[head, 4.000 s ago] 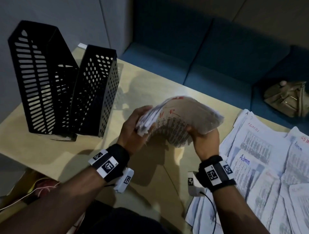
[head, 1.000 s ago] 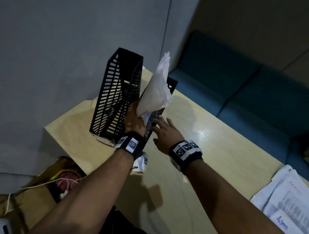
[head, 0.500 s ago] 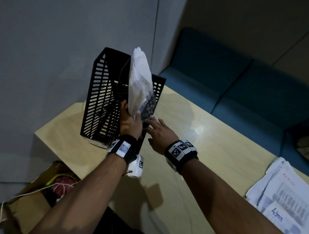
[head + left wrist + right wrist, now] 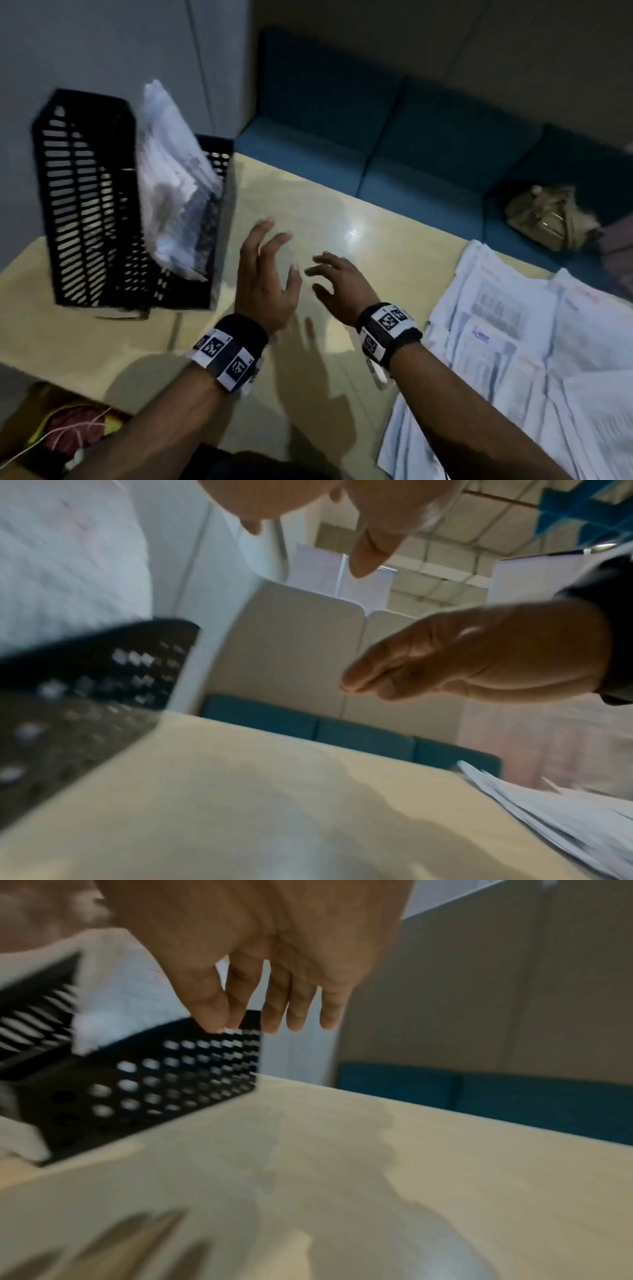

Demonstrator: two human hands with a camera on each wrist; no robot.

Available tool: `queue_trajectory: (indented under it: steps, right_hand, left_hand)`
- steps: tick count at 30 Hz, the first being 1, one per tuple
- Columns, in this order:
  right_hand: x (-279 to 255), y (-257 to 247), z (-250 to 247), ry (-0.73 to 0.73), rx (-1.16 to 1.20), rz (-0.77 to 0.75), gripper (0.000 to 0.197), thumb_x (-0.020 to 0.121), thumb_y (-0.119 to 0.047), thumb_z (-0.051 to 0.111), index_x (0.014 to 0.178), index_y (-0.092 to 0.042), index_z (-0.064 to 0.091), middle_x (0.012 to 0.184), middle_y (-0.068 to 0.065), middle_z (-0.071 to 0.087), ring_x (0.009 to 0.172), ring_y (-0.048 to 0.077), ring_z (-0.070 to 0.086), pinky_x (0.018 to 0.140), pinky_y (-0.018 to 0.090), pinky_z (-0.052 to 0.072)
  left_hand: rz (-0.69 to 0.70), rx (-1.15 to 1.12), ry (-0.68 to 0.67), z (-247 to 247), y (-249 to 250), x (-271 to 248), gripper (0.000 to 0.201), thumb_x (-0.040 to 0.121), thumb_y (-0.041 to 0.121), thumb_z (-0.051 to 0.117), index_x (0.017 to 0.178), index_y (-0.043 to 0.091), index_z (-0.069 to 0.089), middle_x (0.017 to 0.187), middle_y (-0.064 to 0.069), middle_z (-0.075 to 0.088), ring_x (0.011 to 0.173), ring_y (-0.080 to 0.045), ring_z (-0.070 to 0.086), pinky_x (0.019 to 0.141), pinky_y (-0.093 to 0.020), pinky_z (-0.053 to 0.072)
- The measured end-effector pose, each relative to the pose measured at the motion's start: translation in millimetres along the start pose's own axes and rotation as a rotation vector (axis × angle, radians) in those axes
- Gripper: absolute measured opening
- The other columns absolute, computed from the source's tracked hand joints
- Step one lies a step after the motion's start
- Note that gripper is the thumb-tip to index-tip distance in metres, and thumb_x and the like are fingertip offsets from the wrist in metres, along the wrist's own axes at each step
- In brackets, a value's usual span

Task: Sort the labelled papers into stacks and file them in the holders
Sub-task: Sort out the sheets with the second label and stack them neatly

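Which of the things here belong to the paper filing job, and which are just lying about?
Part of the job:
- filed stack, standing in the round-holed holder
- slotted holder, beside it
- loose papers on the table
- left hand and right hand, both free

Just lying about:
- tan bag on the blue sofa
- box of odds and ends on the floor

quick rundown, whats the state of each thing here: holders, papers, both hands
slotted holder: upright on the table, no papers seen in it
perforated holder: upright beside it, holds a stack
filed stack: stands leaning in the perforated holder, top sticks out
loose papers: spread flat on the table, unfiled
left hand: open, holds nothing
right hand: open, holds nothing
table: bare between holders and papers
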State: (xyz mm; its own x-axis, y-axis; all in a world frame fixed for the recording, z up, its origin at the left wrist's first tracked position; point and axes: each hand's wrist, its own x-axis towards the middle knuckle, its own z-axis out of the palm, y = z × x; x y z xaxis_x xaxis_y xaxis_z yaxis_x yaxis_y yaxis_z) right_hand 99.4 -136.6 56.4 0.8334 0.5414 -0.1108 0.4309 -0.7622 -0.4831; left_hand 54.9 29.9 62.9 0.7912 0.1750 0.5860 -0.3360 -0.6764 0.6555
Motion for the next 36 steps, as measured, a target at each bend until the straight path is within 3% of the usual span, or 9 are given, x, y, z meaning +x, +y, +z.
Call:
queue_trajectory:
  steps: [2,6,11,15,19,23,27,31,36]
  right_hand:
    - [-51,51,-11,0.111,0.062,0.203,0.027,0.089,-0.013,0.059,0.114,-0.015,0.067,0.13,0.01,0.058,0.126,0.028,0.049,0.107,0.035,0.037]
    - [-166,133,-30,0.373,0.141,0.694,0.021,0.088,-0.008,0.058,0.106,-0.012,0.068,0.115,0.011,0.063,0.112,0.029,0.057,0.096,0.03,0.041]
    - [-278,181,-13,0.448,0.019,1.025,0.027,0.082,-0.01,0.064,0.109,-0.012,0.067,0.124,0.017,0.056,0.115,0.036,0.053,0.095,0.044,0.045]
    - [-296,185,3,0.267,0.315,1.055,0.043,0.091,-0.02,0.059,0.133,-0.014,0.052,0.143,0.012,0.042,0.131,0.029,0.041,0.109,0.036,0.033]
    - [-298,185,14,0.039,0.36,0.844,0.049,0.093,-0.034,0.057,0.139,-0.022,0.045,0.149,-0.001,0.036,0.137,0.021,0.037,0.112,0.034,0.031]
    - [-316,198,-14,0.354,0.537,0.809,0.029,0.092,-0.021,0.061,0.121,-0.022,0.061,0.13,-0.01,0.052,0.116,0.007,0.049,0.097,0.02,0.036]
    - [-371,251,-44,0.666,0.346,1.042,0.03,0.089,-0.011,0.062,0.119,-0.012,0.06,0.135,0.009,0.052,0.126,0.025,0.047,0.107,0.032,0.034]
    - [-400,280,-29,0.184,0.255,1.261,0.051,0.089,-0.02,0.054,0.137,-0.007,0.043,0.146,0.019,0.038,0.13,0.034,0.041,0.108,0.043,0.036]
    - [-374,249,0,-0.004,0.135,0.947,0.055,0.094,-0.031,0.05,0.146,-0.019,0.033,0.153,0.01,0.03,0.14,0.027,0.03,0.114,0.036,0.026]
  left_hand:
    - [-0.061,-0.119,-0.245,27,17,-16,0.036,0.081,0.003,0.058,0.116,0.011,0.055,0.13,-0.008,0.044,0.124,-0.02,0.047,0.106,-0.027,0.038]
    - [-0.131,-0.238,-0.713,77,46,-51,0.026,0.086,0.011,0.047,0.104,0.021,0.063,0.115,0.008,0.055,0.102,-0.008,0.056,0.088,-0.032,0.051]
    - [-0.149,-0.196,-0.996,127,92,-80,0.027,0.09,0.006,0.05,0.108,0.02,0.064,0.109,0.007,0.058,0.092,-0.01,0.057,0.087,-0.027,0.048]
    - [-0.241,-0.201,-1.128,158,123,-94,0.028,0.092,0.005,0.05,0.113,0.017,0.063,0.117,0.001,0.061,0.089,-0.01,0.055,0.081,-0.018,0.041]
    - [-0.324,-0.195,-1.238,189,159,-114,0.026,0.094,0.01,0.052,0.117,0.016,0.061,0.119,0.0,0.062,0.089,-0.012,0.056,0.08,-0.019,0.042]
    - [-0.355,-0.202,-1.334,212,189,-135,0.027,0.095,0.012,0.049,0.12,0.015,0.059,0.123,-0.003,0.059,0.101,-0.015,0.057,0.089,-0.022,0.044]
    - [-0.344,-0.227,-1.389,229,211,-152,0.029,0.096,0.012,0.048,0.123,0.015,0.057,0.126,-0.003,0.059,0.101,-0.013,0.055,0.09,-0.021,0.043]
    - [-0.347,-0.219,-1.389,245,226,-164,0.031,0.095,0.009,0.047,0.124,0.017,0.057,0.126,-0.001,0.059,0.103,-0.013,0.055,0.091,-0.024,0.045]
    - [-0.239,-0.179,-1.37,262,240,-178,0.029,0.094,0.019,0.055,0.123,0.018,0.055,0.125,0.002,0.052,0.103,-0.013,0.054,0.088,-0.024,0.043]
